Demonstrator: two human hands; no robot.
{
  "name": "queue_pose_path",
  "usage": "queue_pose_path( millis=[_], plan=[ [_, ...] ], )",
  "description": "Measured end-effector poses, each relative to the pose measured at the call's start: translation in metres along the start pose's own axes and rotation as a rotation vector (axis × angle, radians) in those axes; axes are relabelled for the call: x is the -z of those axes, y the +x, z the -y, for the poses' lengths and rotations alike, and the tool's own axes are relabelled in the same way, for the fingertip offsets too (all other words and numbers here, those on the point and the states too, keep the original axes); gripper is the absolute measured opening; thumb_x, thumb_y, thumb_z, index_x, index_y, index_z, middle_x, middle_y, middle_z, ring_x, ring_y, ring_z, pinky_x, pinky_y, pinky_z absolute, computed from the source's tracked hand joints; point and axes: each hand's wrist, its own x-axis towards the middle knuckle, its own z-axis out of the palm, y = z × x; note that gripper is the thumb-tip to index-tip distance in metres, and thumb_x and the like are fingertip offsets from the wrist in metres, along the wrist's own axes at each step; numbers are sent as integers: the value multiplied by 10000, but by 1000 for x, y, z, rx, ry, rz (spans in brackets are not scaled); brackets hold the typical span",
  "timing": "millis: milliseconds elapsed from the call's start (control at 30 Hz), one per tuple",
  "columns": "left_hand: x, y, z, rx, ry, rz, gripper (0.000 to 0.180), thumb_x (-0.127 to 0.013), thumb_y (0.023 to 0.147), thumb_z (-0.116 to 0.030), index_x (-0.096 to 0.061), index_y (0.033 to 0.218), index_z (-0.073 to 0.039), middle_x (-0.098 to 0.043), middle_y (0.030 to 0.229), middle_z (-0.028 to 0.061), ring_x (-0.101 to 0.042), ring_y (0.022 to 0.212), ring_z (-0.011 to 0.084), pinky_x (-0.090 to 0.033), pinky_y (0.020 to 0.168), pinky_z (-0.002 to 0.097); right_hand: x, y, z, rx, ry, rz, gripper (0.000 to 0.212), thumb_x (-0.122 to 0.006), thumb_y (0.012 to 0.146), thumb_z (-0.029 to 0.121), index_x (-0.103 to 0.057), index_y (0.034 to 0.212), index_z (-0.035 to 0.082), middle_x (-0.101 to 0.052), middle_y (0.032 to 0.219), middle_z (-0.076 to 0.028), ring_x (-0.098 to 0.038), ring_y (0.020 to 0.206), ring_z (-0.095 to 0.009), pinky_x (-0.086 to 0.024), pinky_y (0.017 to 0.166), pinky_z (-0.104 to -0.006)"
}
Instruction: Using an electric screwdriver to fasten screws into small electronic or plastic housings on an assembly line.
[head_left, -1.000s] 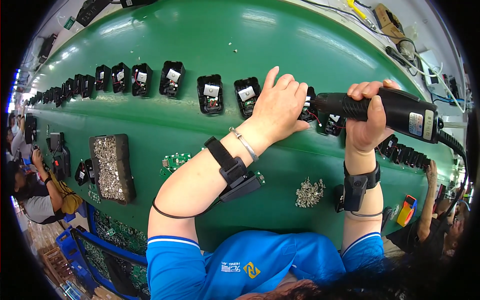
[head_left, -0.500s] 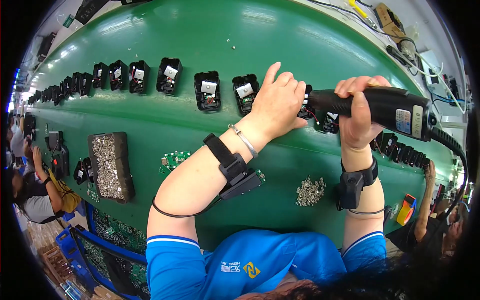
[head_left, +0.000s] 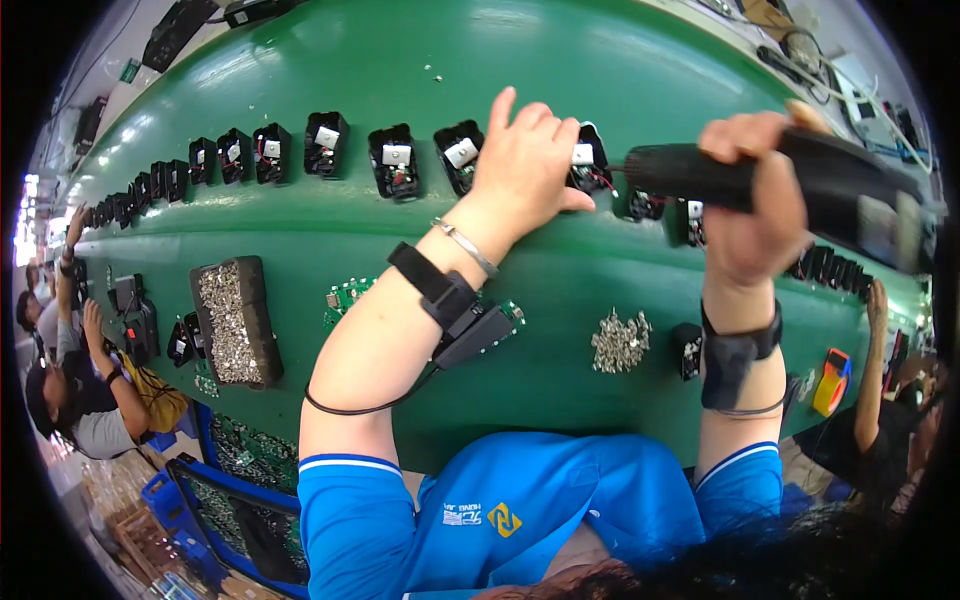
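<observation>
1. Green covers the whole desk (head_left: 300, 230) in the head view, and along it runs a row of small black housings (head_left: 392, 162), each open on top with a pale part and wiring inside.
2. Left hand (head_left: 530, 150) lies spread, fingers loose, over one housing (head_left: 588, 160) — pressing it down on the desk rather than clenching it; that housing sits right at the tool's tip.
3. Right hand (head_left: 750, 205) is clenched round a black electric screwdriver (head_left: 790, 180), held nearly level with its tip pointing left into the steadied housing.
4. Handling, as a judgement: the housing looks light, stiff plastic with thin wires that could snag, so it is best held by its outer walls; the screwdriver seems heavier and is best gripped mid-barrel.
5. Nearer the body lie a loose heap of screws (head_left: 620, 340), a black tray of screws (head_left: 232, 322) and a green circuit board (head_left: 345, 296).
</observation>
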Motion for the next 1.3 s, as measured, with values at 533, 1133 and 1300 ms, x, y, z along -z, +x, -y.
queue_pose_path(
  millis=[533, 1133, 1300],
  plan=[
    [5, -48, -102, -314, -351, 432, 177, -529, 631, -47, -590, 786, -105, -522, 770, 14, -488, 803, 196, -383, 764, 324, 75, -102, 118, -37, 22, -314, 437, -599, 702, 215, -368, 1038, 60, -458, 724, -41, -460, 583, -146, -386, 507, -276],
    [1, -42, -107, -272, -475, 403, 176, -598, 625, -91, -573, 799, -104, -504, 760, 22, -491, 775, 190, -372, 756, 316, 83, -96, 120, -19, 31, -300, 462, -620, 687, 222, -362, 1034, 61, -453, 709, -44, -466, 577, -152, -403, 514, -283],
    [-7, -40, -110, -370, -404, 428, 148, -588, 630, -92, -573, 775, -119, -491, 724, 8, -489, 745, 178, -372, 742, 312, 83, -96, 119, -13, 30, -287, 464, -622, 689, 222, -362, 1037, 60, -454, 712, -46, -466, 575, -151, -399, 509, -284]
  ],
)
